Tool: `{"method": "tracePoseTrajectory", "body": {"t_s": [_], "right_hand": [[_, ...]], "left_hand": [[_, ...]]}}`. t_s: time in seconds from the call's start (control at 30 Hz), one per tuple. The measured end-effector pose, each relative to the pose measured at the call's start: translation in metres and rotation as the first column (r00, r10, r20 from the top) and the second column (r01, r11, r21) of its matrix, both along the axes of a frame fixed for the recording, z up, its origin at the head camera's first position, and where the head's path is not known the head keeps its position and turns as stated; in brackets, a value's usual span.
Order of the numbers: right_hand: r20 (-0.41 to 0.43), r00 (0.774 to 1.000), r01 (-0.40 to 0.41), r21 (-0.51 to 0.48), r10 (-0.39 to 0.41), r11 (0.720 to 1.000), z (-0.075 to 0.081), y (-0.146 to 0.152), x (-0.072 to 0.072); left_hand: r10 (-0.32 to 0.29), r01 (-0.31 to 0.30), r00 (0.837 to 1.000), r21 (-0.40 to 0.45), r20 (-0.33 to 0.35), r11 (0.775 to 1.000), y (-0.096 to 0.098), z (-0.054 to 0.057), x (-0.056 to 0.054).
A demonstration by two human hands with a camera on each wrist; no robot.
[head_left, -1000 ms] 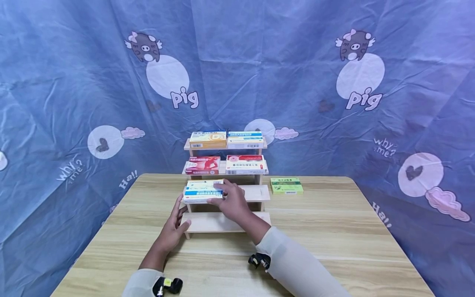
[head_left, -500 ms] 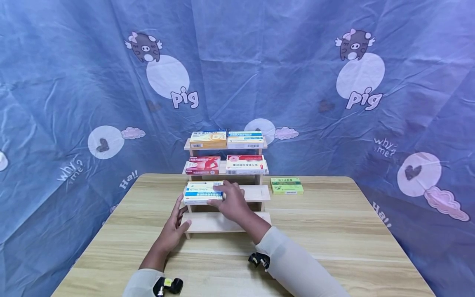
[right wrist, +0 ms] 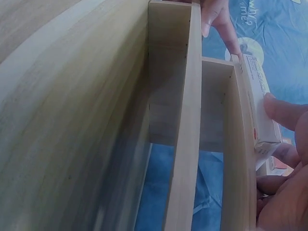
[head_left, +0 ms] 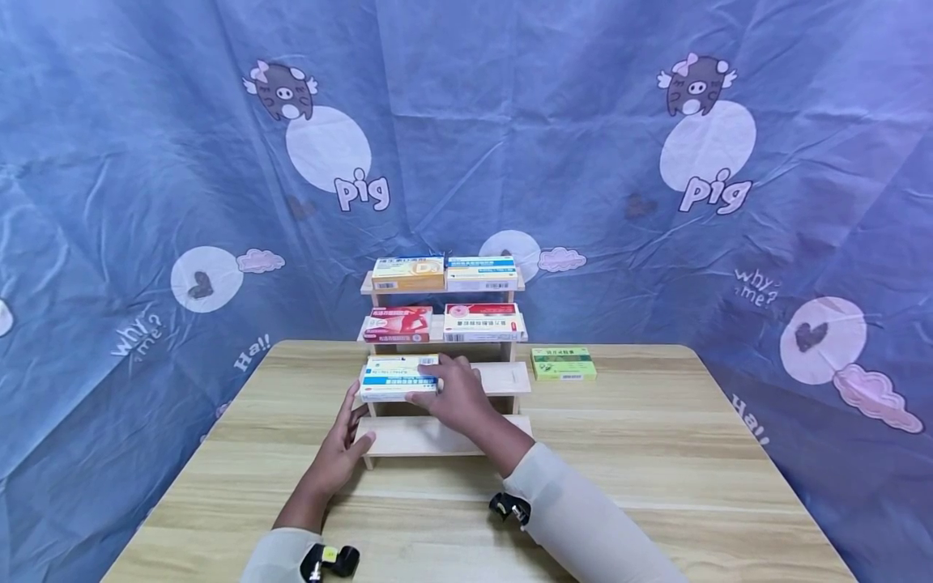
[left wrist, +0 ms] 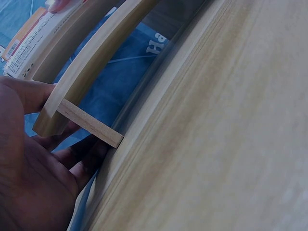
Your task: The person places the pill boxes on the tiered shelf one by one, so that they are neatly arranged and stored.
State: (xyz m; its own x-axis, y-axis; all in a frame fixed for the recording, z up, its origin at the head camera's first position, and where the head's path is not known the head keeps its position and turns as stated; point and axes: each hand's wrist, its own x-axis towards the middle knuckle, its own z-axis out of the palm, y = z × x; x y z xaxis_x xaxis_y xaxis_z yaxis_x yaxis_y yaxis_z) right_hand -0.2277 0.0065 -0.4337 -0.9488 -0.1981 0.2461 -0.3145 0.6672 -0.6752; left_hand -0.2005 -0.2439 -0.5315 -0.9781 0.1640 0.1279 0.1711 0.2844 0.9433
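Observation:
A white, blue and yellow medicine box (head_left: pixel 399 380) lies on the left part of the third tier down of a wooden stepped shelf rack (head_left: pixel 445 437). My right hand (head_left: pixel 459 393) pinches this box at its right end; in the right wrist view the thumb presses the front face of the medicine box (right wrist: pixel 257 103). My left hand (head_left: pixel 338 453) grips the rack's lower left end, with the thumb at the bottom tier's corner. In the left wrist view, fingers of the left hand (left wrist: pixel 38 163) pass around the end of the shelf board (left wrist: pixel 82 72).
On the top tier sit an orange-white box (head_left: pixel 408 275) and a blue-white box (head_left: pixel 481 275). The second tier carries a red box (head_left: pixel 398 324) and a red-white box (head_left: pixel 483 324). A green box (head_left: pixel 564 364) lies on the table (head_left: pixel 656 453) right of the rack. A blue printed cloth (head_left: pixel 466 162) hangs behind.
The medicine box under my right hand has shifted very slightly toward the front of its tier. Both hands stay almost in the same place.

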Motion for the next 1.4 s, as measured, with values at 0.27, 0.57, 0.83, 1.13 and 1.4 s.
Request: {"method": "tracePoseTrajectory", "body": {"t_s": [0.27, 0.57, 0.83, 1.13, 1.4], "right_hand": [[0.004, 1.000, 0.006, 0.006, -0.006, 1.000, 0.001, -0.001, 0.001], [-0.024, 1.000, 0.005, 0.027, -0.004, 1.000, 0.001, 0.000, 0.001], [-0.018, 1.000, -0.024, -0.026, 0.023, 0.999, 0.000, 0.003, 0.003], [-0.066, 0.997, -0.043, -0.080, 0.038, 0.996, 0.000, 0.010, 0.011], [-0.147, 0.989, -0.027, -0.100, 0.012, 0.995, -0.003, 0.021, 0.020]], "left_hand": [[-0.005, 0.005, 1.000, -0.001, 0.000, 1.000, -0.001, 0.002, 0.002], [0.005, -0.005, 1.000, -0.005, -0.001, 1.000, -0.001, 0.000, 0.000], [-0.002, 0.002, 1.000, 0.003, 0.001, 1.000, -0.002, 0.002, 0.002], [0.007, -0.007, 1.000, -0.001, -0.002, 1.000, 0.000, 0.003, 0.003], [0.017, -0.017, 1.000, -0.020, -0.002, 1.000, 0.002, 0.003, 0.003]]}}
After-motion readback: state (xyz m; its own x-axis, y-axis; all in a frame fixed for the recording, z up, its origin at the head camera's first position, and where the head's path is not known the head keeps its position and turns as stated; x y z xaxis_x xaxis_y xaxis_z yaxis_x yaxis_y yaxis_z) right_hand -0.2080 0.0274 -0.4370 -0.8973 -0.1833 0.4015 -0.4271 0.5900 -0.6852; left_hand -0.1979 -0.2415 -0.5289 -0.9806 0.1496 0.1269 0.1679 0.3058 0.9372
